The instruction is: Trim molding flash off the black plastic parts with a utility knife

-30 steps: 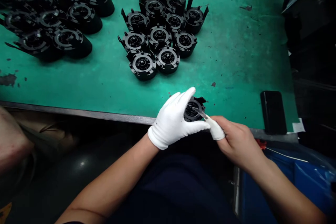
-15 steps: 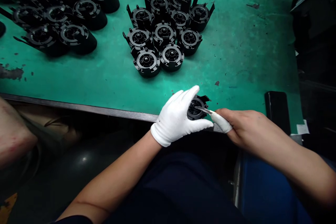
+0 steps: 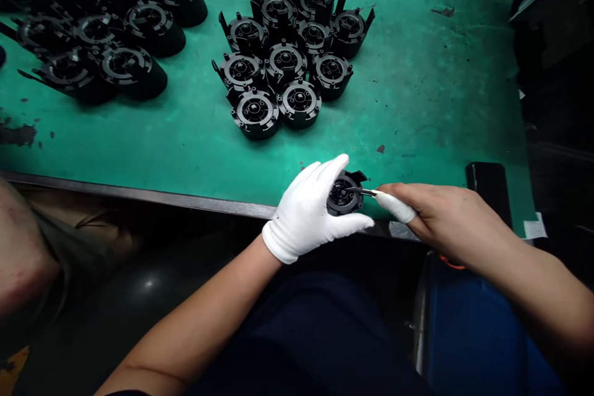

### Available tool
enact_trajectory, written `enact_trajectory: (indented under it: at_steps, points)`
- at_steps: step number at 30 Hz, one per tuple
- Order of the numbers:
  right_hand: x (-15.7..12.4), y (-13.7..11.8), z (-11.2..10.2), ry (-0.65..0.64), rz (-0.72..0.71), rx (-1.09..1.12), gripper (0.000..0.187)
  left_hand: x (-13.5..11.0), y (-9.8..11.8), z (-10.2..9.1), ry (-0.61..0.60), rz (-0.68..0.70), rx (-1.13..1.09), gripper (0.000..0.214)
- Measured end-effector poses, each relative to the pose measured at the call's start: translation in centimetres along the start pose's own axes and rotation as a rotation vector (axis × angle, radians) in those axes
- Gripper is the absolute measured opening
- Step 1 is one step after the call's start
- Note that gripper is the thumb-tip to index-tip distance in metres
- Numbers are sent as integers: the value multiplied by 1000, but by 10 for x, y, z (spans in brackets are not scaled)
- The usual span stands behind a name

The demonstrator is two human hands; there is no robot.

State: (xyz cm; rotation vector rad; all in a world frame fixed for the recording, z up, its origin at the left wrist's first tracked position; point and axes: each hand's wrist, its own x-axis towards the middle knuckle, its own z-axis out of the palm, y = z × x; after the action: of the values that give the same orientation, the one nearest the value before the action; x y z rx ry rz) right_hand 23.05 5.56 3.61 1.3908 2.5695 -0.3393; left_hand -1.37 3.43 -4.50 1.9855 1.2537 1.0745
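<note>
My left hand (image 3: 309, 207), in a white glove, is wrapped round the left side of a round black plastic housing (image 3: 344, 195) at the front edge of the table. Its thumb and fingers form a wide curve about the part. The housing's ringed face points up and a tab sticks out at its far side. My right hand (image 3: 417, 207), bare but for a white cover on the thumb, is closed on a slim knife (image 3: 364, 191). The blade points left, its tip over the inside of the housing; whether it touches is hard to tell.
On the green table (image 3: 417, 99) stands a cluster of similar black housings (image 3: 284, 60), with another group (image 3: 132, 68) at the far left. A dark box-shaped object (image 3: 489, 192) lies to the right. Another person's arm (image 3: 23, 247) shows at the left edge.
The knife lies flatter now and my right hand has turned slightly with it. My left hand still holds the housing. The whole view has shifted slightly.
</note>
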Motion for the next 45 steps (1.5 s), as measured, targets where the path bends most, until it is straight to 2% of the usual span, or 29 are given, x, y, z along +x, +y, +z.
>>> enact_trajectory:
  at_steps: [3,10,15,20,25,31,34,37,39,41,45]
  points:
    - [7,1,-1,4,-17,-82,48,1,2,0,-3,-6,2,98]
    - [17,4,-10,31,-75,-216,41,3,4,-1,-7,-19,7,96]
    - [20,8,-9,28,-70,-145,38,3,3,-1,-27,-33,0,96]
    - [11,8,-10,-97,-62,1,40,2,3,0,-18,-34,3,97]
    - [-3,-2,-6,-148,-29,74,41,2,3,-1,-14,-39,1,93]
    - [-15,-25,8,-41,81,93,33,0,3,1,-3,-36,11,93]
    - [-20,-36,14,-54,117,114,34,0,3,1,3,-41,8,91]
    - [-25,-41,14,-106,124,216,33,1,4,0,12,-53,13,89]
    - [-26,-45,15,-85,159,358,28,2,4,0,1,-70,14,89]
    - [-22,-52,21,10,214,571,24,-1,8,2,22,-101,14,89]
    - [5,-71,44,269,341,965,37,-27,30,13,164,-224,69,85]
